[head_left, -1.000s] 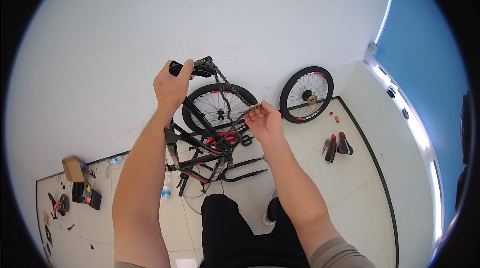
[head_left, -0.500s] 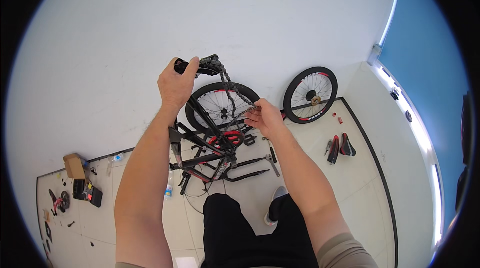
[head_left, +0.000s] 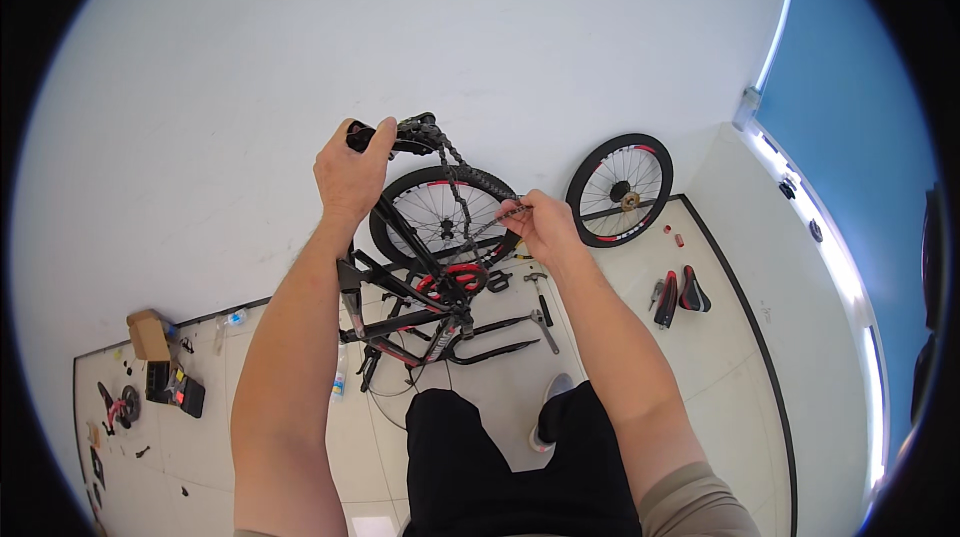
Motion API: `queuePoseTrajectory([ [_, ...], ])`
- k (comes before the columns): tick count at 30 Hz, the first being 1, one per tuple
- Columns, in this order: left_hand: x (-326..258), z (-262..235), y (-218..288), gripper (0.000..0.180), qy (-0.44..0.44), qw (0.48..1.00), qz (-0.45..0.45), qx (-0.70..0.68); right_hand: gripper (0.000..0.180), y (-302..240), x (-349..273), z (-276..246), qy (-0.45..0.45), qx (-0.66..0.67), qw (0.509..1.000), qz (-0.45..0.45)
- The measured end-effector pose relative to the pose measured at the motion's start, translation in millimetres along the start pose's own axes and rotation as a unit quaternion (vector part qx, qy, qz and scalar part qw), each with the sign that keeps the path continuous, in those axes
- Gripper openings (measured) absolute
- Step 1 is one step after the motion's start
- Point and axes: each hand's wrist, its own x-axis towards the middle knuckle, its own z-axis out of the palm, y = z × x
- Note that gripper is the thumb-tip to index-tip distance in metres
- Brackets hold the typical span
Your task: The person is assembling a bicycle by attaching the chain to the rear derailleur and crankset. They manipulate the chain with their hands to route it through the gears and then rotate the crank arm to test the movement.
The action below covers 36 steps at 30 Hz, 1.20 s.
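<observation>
Raised at the far side, my left hand (head_left: 350, 175) is closed round the rear end of a black bicycle frame (head_left: 410, 240), beside the rear derailleur (head_left: 420, 127). A dark bicycle chain (head_left: 458, 192) hangs in a loop from there and runs down toward the red chainring (head_left: 468, 278). To the right, my right hand (head_left: 543, 226) pinches the chain between thumb and fingers, holding it out from the frame. The frame stands tilted, its rear end up. Behind it a wheel (head_left: 447, 227) leans at the wall, partly hidden by frame and chain.
Another wheel (head_left: 620, 191) leans against the wall at right, near two red-and-black saddles (head_left: 667, 299). On the floor lie a hammer (head_left: 538, 287), a wrench (head_left: 545, 333) and a fork (head_left: 495, 350). A cardboard box (head_left: 150, 334) and black case (head_left: 178, 389) are at left.
My right hand has shifted slightly right and up with the chain, its fingers more curled in. The left hand keeps its hold on the frame.
</observation>
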Motion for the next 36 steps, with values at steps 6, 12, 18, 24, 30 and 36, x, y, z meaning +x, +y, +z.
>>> queuePoseTrajectory([
  [6, -3, 2, -2, 0.048, 0.005, 1.0, 0.028, 0.011, 0.008, 27, -11, -3, -0.004, 0.127, 0.992, 0.025],
  [12, 0, 1, -4, 0.049, -0.011, 1.0, 0.0, -0.006, 0.02, 45, -33, 13, 0.007, 0.213, 0.974, 0.081],
  [18, 2, 3, -6, 0.05, -0.008, 1.0, 0.002, 0.001, 0.02, 63, -49, 16, -0.049, 0.211, 0.964, 0.154],
  [24, 3, 4, -7, 0.051, -0.007, 1.0, -0.002, 0.004, 0.015, 81, -56, 27, -0.049, 0.061, 0.99, 0.117],
  [30, 1, 3, -3, 0.051, -0.006, 1.0, 0.009, -0.013, 0.018, 104, -60, 31, -0.054, -0.156, 0.974, -0.155],
  [36, 1, 2, -4, 0.051, -0.005, 1.0, 0.0, 0.001, 0.019, 121, -70, 37, -0.048, -0.298, 0.89, -0.341],
])
